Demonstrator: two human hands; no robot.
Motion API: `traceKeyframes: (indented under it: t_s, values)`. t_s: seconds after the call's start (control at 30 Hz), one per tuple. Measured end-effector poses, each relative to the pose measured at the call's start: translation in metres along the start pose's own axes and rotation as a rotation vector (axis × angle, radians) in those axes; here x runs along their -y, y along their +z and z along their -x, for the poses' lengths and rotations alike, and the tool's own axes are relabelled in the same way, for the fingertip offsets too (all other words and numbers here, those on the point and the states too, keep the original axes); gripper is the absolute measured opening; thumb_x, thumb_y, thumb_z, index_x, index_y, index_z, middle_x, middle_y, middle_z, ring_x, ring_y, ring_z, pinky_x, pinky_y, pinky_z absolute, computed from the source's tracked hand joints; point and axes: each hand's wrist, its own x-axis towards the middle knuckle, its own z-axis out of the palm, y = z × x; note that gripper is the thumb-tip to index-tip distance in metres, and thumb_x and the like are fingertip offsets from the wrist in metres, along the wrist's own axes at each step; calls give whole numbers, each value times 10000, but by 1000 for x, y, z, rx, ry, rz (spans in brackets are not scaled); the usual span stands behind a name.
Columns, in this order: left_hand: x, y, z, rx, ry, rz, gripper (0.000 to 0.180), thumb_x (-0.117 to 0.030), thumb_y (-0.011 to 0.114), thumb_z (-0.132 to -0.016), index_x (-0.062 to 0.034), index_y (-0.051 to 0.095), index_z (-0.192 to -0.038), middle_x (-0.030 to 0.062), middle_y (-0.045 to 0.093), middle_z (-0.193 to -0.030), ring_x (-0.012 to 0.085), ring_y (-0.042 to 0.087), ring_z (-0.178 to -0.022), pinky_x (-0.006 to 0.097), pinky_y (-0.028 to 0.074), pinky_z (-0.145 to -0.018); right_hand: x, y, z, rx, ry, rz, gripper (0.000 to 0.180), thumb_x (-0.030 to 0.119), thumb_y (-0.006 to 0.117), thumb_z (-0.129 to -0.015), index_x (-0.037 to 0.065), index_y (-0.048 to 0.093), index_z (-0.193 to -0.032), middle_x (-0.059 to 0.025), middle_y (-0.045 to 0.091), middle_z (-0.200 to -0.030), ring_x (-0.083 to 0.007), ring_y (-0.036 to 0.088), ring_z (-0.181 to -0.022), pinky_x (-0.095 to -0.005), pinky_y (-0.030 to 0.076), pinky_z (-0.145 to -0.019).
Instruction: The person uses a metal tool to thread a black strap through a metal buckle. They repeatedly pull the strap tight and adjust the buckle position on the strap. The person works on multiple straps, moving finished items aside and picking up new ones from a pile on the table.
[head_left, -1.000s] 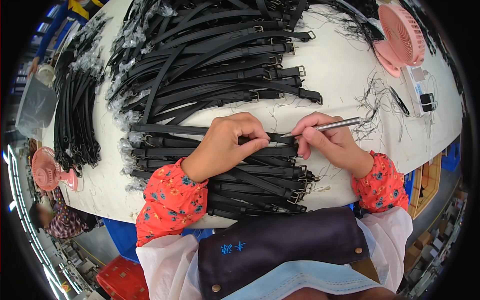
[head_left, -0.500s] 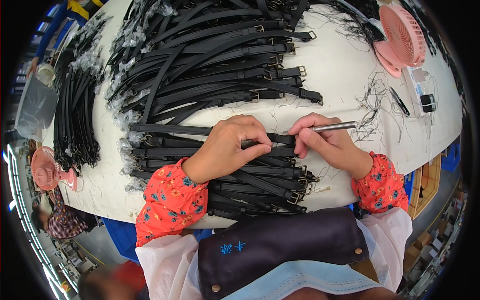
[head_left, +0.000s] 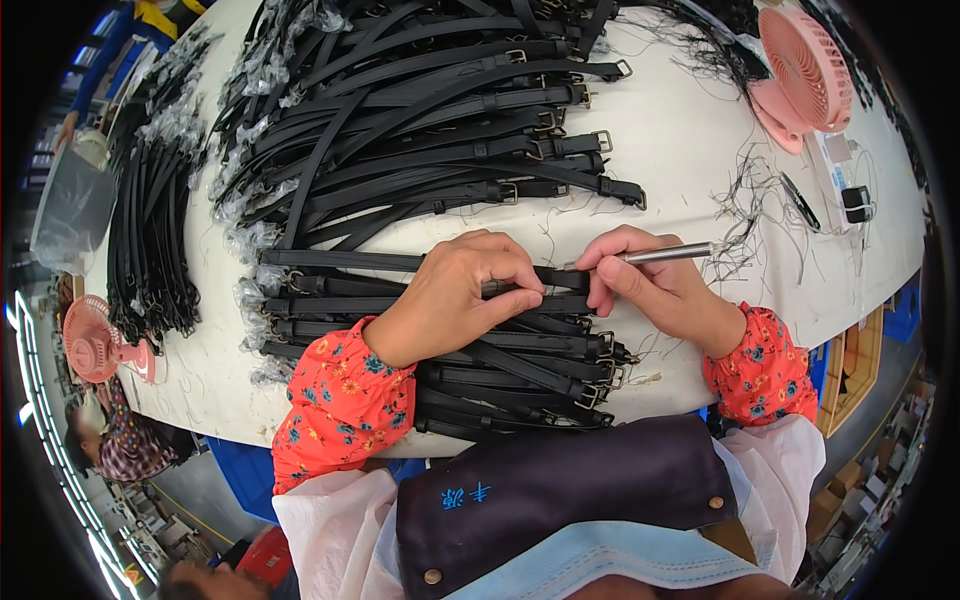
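Straps everywhere, and one black strap (head_left: 560,277) is being worked on at the top of the near stack of straps (head_left: 500,360), the landmark here. The left hand (head_left: 455,300) is laid flat-curled over that strap, fingers bent down and pressing it against the stack, thumb tucked along the near edge. The right hand (head_left: 655,290) is closed in a pen grip around a slim metal tool (head_left: 665,254), pinched between thumb and fingertips; the tool's tip is held at the strap's upper edge, just right of the left fingertips, while its shaft is pointed away to the right of the stack.

Beyond the stack, a far larger fanned pile of buckled straps (head_left: 440,130) is spread across the white table (head_left: 680,140). Left of the stack, a dark bundle of straps (head_left: 150,240) is laid lengthwise, and further left a small pink fan (head_left: 95,340) is seen at the table's edge. Far right of the stack, beyond loose thread clippings (head_left: 745,210), a second pink fan (head_left: 805,70) is stood. Red floral sleeves (head_left: 340,410) are seen on both forearms, just nearer than the stack.
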Motion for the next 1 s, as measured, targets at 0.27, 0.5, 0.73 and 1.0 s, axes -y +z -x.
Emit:
traceKeyframes:
  t_s: [0.27, 0.5, 0.73, 1.0]
  values:
    - [3, -2, -1, 12, 66, -16, 69, -82, 804, -847, -61, 742, -868, 30, 717, -875, 200, 672, -875, 323, 519, -819, 1, 0, 0, 2, -7, -6, 320, 294, 534, -1094, 2, 631, -1182, -40, 675, -829, -92, 648, -743, -236, 523, -677]
    - [-14, -1, 0, -1, -186, -87, 140, -65, 815, -833, -34, 710, -920, 38, 675, -835, 149, 635, -730, 261, 497, -646, -4, -2, 0, 3, -42, -42, 327, 292, 530, -1095, -6, 622, -1195, -50, 674, -842, -98, 652, -751, -246, 542, -685]
    - [-9, 11, 5, -171, 210, -450, 251, -48, 820, -780, -22, 701, -999, 78, 667, -1012, 238, 655, -804, 347, 545, -676, -2, -1, 1, -13, -61, -67, 324, 287, 522, -1098, -6, 618, -1197, -58, 666, -858, -104, 654, -776, -255, 557, -703]
    - [-6, 15, 4, -211, 255, -627, 182, -6, 771, -802, -14, 680, -959, 82, 665, -968, 291, 636, -865, 395, 542, -743, -3, -2, 0, 14, -56, -59, 321, 284, 518, -1100, -6, 619, -1196, -56, 666, -853, -106, 655, -760, -251, 548, -699]
